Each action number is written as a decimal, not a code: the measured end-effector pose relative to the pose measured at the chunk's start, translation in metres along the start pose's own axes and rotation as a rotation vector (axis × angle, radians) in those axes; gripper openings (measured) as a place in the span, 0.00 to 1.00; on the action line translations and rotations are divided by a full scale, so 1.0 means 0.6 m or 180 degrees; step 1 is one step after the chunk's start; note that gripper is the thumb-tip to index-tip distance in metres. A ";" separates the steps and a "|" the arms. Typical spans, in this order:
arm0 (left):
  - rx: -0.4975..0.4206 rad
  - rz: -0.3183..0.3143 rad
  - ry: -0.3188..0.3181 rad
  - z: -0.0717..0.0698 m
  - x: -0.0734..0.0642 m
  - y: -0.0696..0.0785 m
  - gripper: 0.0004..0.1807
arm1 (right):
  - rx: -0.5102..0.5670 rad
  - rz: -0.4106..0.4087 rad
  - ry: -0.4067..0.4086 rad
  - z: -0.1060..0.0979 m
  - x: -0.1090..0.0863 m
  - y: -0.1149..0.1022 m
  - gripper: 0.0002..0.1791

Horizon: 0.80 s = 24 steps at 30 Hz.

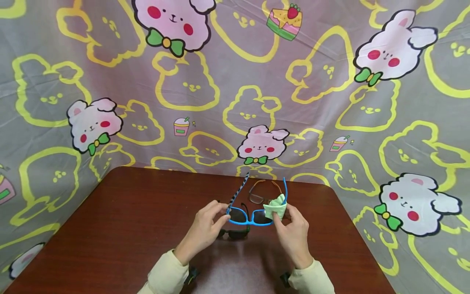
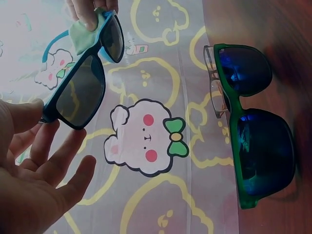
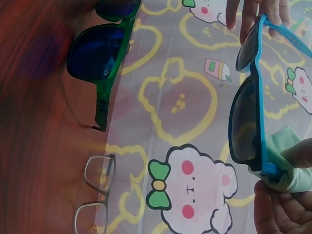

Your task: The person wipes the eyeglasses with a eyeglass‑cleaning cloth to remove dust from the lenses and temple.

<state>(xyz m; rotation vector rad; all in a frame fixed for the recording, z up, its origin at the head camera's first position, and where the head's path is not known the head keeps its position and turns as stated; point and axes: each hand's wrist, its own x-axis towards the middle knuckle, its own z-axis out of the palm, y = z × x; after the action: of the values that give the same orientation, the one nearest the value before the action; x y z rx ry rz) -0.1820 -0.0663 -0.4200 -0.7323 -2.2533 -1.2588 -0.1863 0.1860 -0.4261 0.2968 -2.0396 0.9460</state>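
On table (image 1: 128, 228): three glasses, one cloth (image 1: 275, 208).

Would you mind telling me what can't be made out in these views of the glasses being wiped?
- Green sunglasses: head view, mostly hidden behind the blue sunglasses and left hand.
- Clear glasses: right wrist view, cut off by the bottom edge.
- Right hand: left wrist view, cut off by the top edge; only its fingertips on the cloth show.
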 end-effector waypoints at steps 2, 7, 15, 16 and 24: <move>-0.0002 0.0006 -0.0019 0.000 0.000 -0.001 0.09 | 0.0011 0.0019 -0.0010 -0.001 0.000 0.000 0.17; 0.0020 0.0010 -0.0052 -0.002 -0.002 -0.001 0.09 | 0.0023 0.0043 -0.0031 -0.003 0.002 0.000 0.17; -0.0001 0.0000 -0.0100 -0.003 -0.004 -0.001 0.09 | -0.0077 0.0021 -0.0003 -0.003 0.004 0.000 0.18; -0.0010 0.0000 -0.0106 -0.003 -0.004 -0.002 0.09 | -0.0088 0.0009 0.0012 -0.004 0.005 0.000 0.18; 0.0064 0.0103 -0.0131 -0.001 -0.003 -0.004 0.10 | -0.0117 -0.0049 0.0111 -0.006 0.008 0.001 0.18</move>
<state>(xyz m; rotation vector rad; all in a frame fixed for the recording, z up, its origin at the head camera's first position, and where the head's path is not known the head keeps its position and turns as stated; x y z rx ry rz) -0.1821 -0.0684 -0.4226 -0.7908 -2.2743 -1.2150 -0.1875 0.1895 -0.4216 0.2739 -2.0180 0.8973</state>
